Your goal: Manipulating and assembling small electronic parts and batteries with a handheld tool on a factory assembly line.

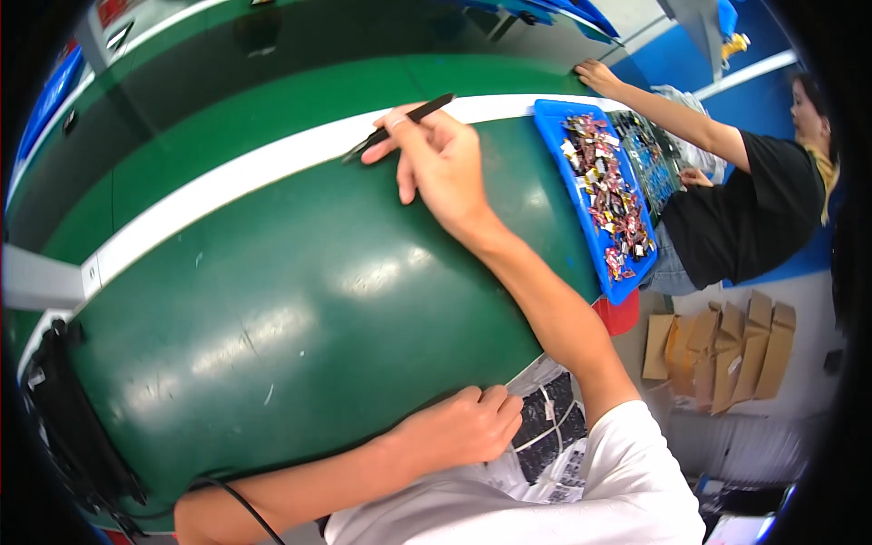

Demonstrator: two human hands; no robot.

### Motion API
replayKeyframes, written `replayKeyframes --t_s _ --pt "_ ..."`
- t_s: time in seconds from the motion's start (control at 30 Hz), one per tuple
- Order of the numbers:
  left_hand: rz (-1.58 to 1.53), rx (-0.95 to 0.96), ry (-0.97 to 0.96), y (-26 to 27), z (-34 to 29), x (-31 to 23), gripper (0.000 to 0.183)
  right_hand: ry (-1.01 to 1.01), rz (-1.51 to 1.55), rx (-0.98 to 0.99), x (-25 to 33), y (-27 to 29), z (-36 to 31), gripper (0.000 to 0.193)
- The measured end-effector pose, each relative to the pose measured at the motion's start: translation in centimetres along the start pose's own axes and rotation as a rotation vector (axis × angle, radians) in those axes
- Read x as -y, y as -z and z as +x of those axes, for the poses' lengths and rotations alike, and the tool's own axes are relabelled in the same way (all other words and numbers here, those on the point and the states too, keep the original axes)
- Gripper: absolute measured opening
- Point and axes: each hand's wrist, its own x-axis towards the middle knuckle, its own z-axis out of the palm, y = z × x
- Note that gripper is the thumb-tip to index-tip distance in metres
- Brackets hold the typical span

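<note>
Black tweezers [400, 127] sit in my right hand [440, 163], which is raised over the far edge of the green table [300, 263]. Their thin tips point down to the left, near the white strip along that edge. My left hand [468, 424] is curled into a fist at the table's near edge, close to my body. Nothing shows sticking out of this fist, and its palm side is hidden.
At the right end of the table, a blue tray [595, 250] holds many small wired parts. Beyond it a person in a black shirt [745, 213] works by circuit boards [647, 154]. A black bag [77, 409] lies at the left; folded cardboard [727, 354] stands right.
</note>
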Motion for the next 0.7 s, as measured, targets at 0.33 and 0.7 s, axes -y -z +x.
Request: replayKeyframes --t_s 0.33,0.7 --pt "-0.002 0.062 -0.045 0.8 -0.3 0.3 0.012 0.045 -0.035 -0.174 0.6 0.2 -0.4 0.042" --pt "-0.026 0.096 -0.031 0.6 0.2 0.2 0.01 0.43 -0.415 -0.277 -0.3 1.1 -0.5 0.048"
